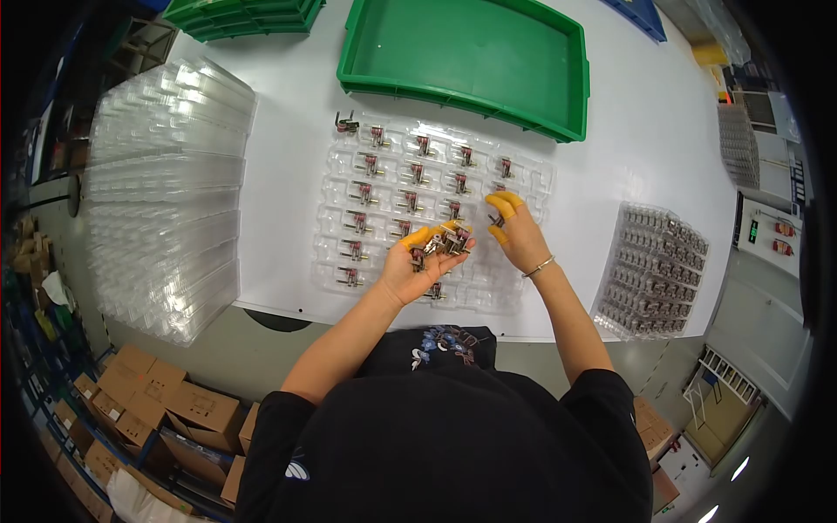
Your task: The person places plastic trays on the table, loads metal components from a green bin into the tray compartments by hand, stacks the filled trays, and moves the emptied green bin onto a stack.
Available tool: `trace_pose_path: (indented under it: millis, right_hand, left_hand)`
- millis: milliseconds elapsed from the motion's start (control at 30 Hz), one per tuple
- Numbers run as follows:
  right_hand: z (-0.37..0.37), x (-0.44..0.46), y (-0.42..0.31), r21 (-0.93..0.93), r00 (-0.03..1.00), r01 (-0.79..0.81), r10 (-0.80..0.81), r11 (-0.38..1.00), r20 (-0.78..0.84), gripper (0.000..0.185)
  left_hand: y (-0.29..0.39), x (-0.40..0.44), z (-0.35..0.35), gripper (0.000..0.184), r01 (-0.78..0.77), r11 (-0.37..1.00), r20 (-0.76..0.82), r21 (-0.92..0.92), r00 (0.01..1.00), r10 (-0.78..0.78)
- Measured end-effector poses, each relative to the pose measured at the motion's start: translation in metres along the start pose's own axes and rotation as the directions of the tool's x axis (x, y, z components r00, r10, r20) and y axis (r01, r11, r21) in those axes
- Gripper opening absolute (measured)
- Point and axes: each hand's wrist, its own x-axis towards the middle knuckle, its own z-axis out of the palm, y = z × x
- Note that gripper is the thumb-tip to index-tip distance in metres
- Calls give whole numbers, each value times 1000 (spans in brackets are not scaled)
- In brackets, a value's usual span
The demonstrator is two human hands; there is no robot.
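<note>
A clear plastic tray (335, 205) lies on the white table, with small red-and-metal parts (411, 202) in rows of its pockets. My left hand (417, 268) is palm up over the tray's lower middle, its fingers curled around a pile of the same metal parts (449, 241). Yellow covers sit on some fingertips of both hands. My right hand (516, 228) is over the right side of the tray, thumb and fingers pinching a small metal part (496, 220) at a pocket. One more part (346, 125) rests at the tray's top left corner.
An empty green bin (471, 54) stands behind the tray. Tall stacks of clear trays (170, 200) are at the left. A stack of filled trays (652, 272) stands at the right. Green crates (244, 19) are at the back left; cardboard boxes (144, 383) lie below the table.
</note>
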Motion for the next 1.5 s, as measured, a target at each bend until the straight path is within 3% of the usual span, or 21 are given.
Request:
trace_pose_path:
  millis: [133, 333, 467, 533, 567, 633, 800, 833, 967, 1133, 1300, 1367, 1500]
  right_hand:
    - [-9, -16, -23, 164, 988, -74, 94, 984, -122, 35]
    - [3, -40, -35, 217, 967, -111, 156, 970, -200, 25]
    - [3, -60, -44, 450, 945, -294, 326, 843, 6, 20]
    - [11, -65, -38, 478, 906, -286, 396, 831, -146, 17]
    - [14, -67, -33, 483, 903, -292, 404, 825, -145, 17]
    - [17, -67, -22, 352, 867, -322, 423, 879, -265, 15]
    - [27, -59, -25, 355, 814, -473, 554, 806, -174, 18]
    - [27, -58, -32, 358, 812, -474, 557, 804, -176, 18]
    - [21, -66, -70, 255, 944, -83, 158, 963, -289, 20]
    - [31, -87, -53, 203, 885, -302, 353, 932, -304, 20]
    - [45, -92, -51, 260, 837, -396, 463, 881, -293, 18]
    - [36, -88, -75, 190, 875, -275, 328, 942, -357, 17]
    - [35, -98, -103, 293, 916, -217, 298, 931, -269, 21]
  left_hand:
    - [-9, 3, -4, 44, 12, 1000, -10, 19, 1000, -12]
    - [-22, 6, -19, 43, 55, 997, -63, 53, 997, -52]
    - [-28, 4, -27, 42, 123, 989, -115, 77, 987, -113]
    - [-28, 1, -30, 42, 117, 990, -109, 80, 988, -108]
    - [-26, 0, -32, 43, 103, 991, -96, 83, 991, -95]
    - [-24, -2, -35, 45, 75, 993, -67, 91, 995, -69]
    - [-26, -8, -25, 41, 101, 985, -73, 138, 993, -91]
    - [-26, -9, -27, 41, 103, 985, -75, 141, 993, -94]
    - [-38, -7, -43, 42, 150, 966, -258, 209, 962, -94]
    - [-38, -13, -51, 42, 118, 974, -161, 196, 983, -87]
    - [-28, -23, -40, 41, 160, 981, -173, 107, 975, -140]
    - [-33, -27, -37, 41, 174, 972, -199, 159, 970, -142]
    - [-50, -27, -35, 42, 238, 924, -255, 299, 953, -163]
